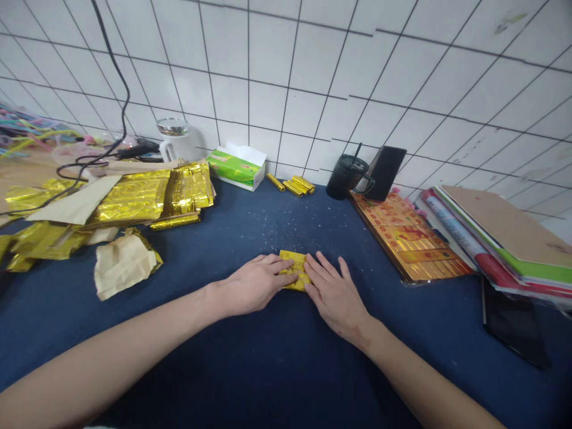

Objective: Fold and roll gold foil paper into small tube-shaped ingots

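A small folded piece of gold foil paper (295,271) lies flat on the dark blue cloth tabletop (286,351), directly in front of me. My left hand (252,285) presses on its left side, and my right hand (333,292) holds its right side, with the fingers of both hands on the foil. The hands nearly meet and hide part of the piece. Beyond them, several small gold foil ingot-shaped rolls (295,186) sit by the wall.
A large pile of gold foil sheets (147,196) and crumpled paper (123,265) lie left. Along the white tiled wall stand a tissue box (235,167), white mug (179,140), black tumbler (346,177) and phone (384,173). Printed sheets (402,238) and books (504,238) lie right.
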{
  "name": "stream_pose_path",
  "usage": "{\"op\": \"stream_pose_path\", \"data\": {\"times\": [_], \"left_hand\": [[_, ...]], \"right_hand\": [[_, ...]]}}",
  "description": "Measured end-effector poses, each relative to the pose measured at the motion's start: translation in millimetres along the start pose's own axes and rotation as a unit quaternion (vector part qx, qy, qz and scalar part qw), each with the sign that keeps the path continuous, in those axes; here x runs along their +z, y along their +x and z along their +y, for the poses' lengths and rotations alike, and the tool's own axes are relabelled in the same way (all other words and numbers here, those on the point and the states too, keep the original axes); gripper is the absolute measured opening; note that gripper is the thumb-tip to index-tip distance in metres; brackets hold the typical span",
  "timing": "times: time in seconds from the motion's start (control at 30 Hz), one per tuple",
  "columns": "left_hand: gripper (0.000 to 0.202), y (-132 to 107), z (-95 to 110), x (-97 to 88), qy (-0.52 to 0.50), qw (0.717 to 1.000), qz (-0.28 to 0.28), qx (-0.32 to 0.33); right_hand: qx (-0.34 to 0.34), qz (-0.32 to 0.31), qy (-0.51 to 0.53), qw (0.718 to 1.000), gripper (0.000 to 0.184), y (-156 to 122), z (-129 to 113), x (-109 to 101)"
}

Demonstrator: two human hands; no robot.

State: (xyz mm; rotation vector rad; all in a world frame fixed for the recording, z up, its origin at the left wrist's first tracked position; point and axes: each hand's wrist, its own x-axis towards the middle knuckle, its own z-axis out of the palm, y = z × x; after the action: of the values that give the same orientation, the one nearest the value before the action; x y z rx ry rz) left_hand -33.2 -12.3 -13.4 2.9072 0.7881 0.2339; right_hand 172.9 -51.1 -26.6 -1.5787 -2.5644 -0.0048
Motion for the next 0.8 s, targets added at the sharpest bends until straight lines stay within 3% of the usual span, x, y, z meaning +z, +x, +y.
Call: {"op": "stream_pose_path", "data": {"times": [0.27,0.53,0.8], "left_hand": [[0.035,-1.9,1.7,-0.7,-0.004,1.000,0.005,-0.003],[0.040,-5.9,6.9,2.2,0.018,1.000,-0.017,-0.013],[0.066,-14.5,11.5,5.9,0.000,0.999,-0.035,-0.026]], "right_hand": [[-0.019,-0.014,-0.040,0.999,0.047,-2.2,-3.2,-1.3],[-0.033,-0.050,-0.043,0.997,0.075,-7.3,-2.7,-2.0],[-0.043,-0.055,-0.021,0.997,0.073,-10.6,2.7,1.1]]}}
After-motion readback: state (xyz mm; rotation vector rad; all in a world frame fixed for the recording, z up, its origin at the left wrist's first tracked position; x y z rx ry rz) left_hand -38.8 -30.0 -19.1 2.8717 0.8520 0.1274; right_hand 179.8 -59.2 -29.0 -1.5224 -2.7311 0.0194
